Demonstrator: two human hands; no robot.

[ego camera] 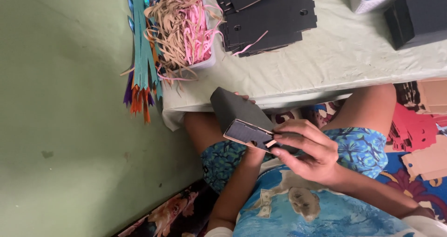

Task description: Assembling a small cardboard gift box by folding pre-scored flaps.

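A black cardboard box (pixel 237 111), long and open at one end, is held over my lap just in front of the table edge. My right hand (pixel 309 151) pinches the flaps at the box's open end, thumb and fingers closed on them. My left hand (pixel 244 96) is almost hidden behind the box; only fingertips show at its far side, gripping it from beneath.
A low table under a pale green cloth (pixel 326 60) carries a stack of flat black box blanks (pixel 267 16), a clear tub of pink and tan paper shreds (pixel 184 25), coloured paper strips (pixel 142 55) and a black box (pixel 416 16). Red and brown card pieces (pixel 421 125) lie at right.
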